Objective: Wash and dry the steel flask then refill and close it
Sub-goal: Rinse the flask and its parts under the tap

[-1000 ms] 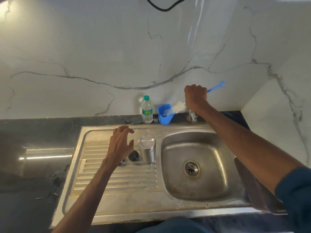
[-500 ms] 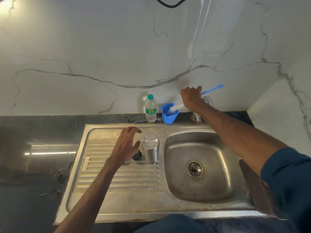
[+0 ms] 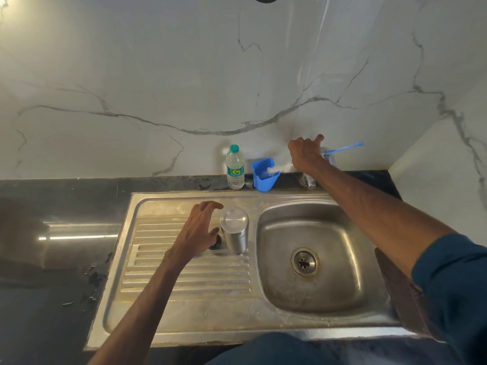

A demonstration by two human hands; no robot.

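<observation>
Washing step, just opening.
Right hand (image 3: 305, 154) seemingly grips the brush (image 3: 342, 148); left hand (image 3: 199, 227), fingers spread, hovers beside the flask (image 3: 235, 233), its next grasp.

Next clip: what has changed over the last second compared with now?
The right hand lowered the brush so that its bristles went into the blue cup, and it still holds the handle. The left hand moved right, closer to the flask, with fingers spread and not clearly touching it. The flask, the black cap beside it and the water bottle stayed put.
</observation>
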